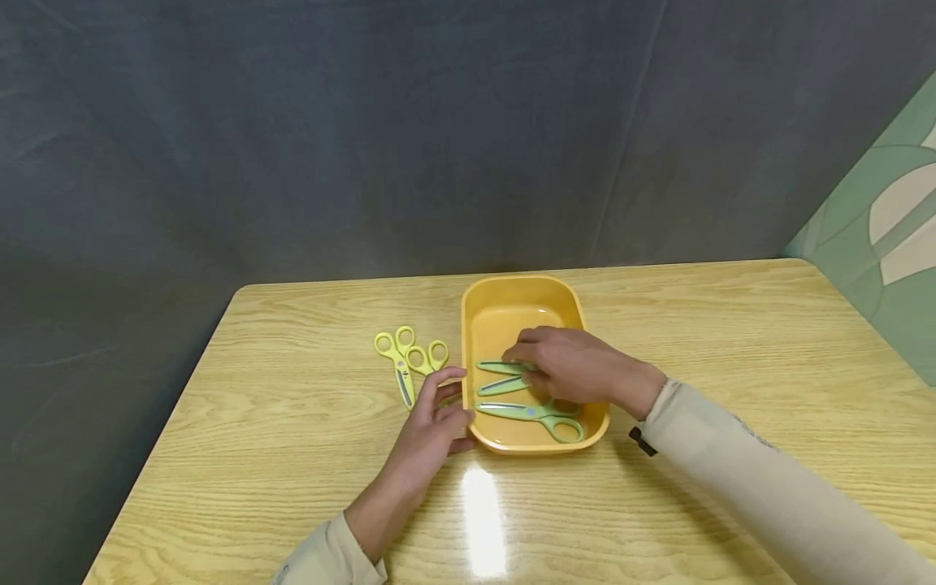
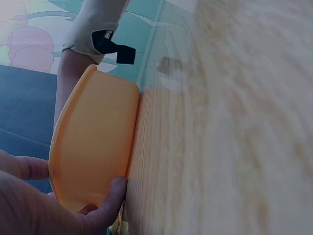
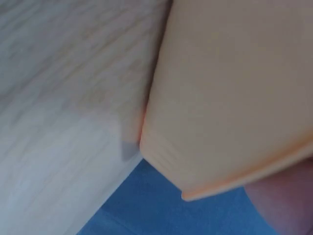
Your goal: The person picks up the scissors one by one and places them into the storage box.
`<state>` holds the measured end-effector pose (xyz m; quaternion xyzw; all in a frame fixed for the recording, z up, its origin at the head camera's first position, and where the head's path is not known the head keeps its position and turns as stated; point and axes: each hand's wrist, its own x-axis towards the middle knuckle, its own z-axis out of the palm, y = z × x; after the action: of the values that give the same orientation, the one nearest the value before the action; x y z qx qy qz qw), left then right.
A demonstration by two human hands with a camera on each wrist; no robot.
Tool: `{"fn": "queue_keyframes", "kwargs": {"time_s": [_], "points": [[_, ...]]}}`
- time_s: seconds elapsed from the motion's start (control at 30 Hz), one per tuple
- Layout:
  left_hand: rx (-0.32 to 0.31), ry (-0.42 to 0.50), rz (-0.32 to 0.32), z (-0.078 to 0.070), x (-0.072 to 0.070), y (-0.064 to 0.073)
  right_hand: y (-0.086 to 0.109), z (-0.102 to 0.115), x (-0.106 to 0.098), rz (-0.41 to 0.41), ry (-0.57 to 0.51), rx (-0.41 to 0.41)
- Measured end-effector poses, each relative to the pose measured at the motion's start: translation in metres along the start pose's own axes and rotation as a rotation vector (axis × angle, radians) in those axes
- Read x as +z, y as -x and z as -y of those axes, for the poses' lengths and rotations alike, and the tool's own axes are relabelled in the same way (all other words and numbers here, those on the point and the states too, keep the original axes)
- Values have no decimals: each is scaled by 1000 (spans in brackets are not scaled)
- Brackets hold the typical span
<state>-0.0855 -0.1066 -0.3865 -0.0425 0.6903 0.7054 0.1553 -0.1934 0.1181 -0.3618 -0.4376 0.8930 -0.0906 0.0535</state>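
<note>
A yellow-orange plastic bin (image 1: 512, 297) stands on the wooden table. My left hand (image 1: 433, 422) touches its left outer wall and rim with spread, slightly bent fingers. In the left wrist view one finger (image 2: 110, 198) lies low along that wall, near the table. My right hand (image 1: 566, 362) reaches inside with bent fingers and grips green scissors, whose handles it hides. Green blades (image 1: 504, 385) stick out left of it; whether they belong to one pair or two, I cannot tell. Nearer me inside the bin lies another pair of green scissors (image 1: 537, 413).
Left of the bin lie yellow scissors (image 1: 398, 360), with a second yellow pair (image 1: 427, 357) beside them, partly hidden by my left hand. The wooden table (image 1: 256, 455) ends at a dark cloth (image 1: 409, 162) behind. A green patterned surface (image 1: 892, 219) stands at the right.
</note>
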Motion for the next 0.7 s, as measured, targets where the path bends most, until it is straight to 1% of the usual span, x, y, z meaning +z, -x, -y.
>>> {"fn": "queue_keyframes", "kwargs": {"time_s": [0.23, 0.3, 0.57, 0.7], "points": [[6, -2, -6, 0, 0, 0, 16, -1, -11, -97, 28, -1], [6, -2, -6, 0, 0, 0, 22, -1, -14, -137, 32, 4], [7, -5, 0, 0, 0, 0, 50, -10, -23, -321, -19, 63], [9, -5, 5, 0, 0, 1, 63, -14, -23, -380, -35, 91]]}}
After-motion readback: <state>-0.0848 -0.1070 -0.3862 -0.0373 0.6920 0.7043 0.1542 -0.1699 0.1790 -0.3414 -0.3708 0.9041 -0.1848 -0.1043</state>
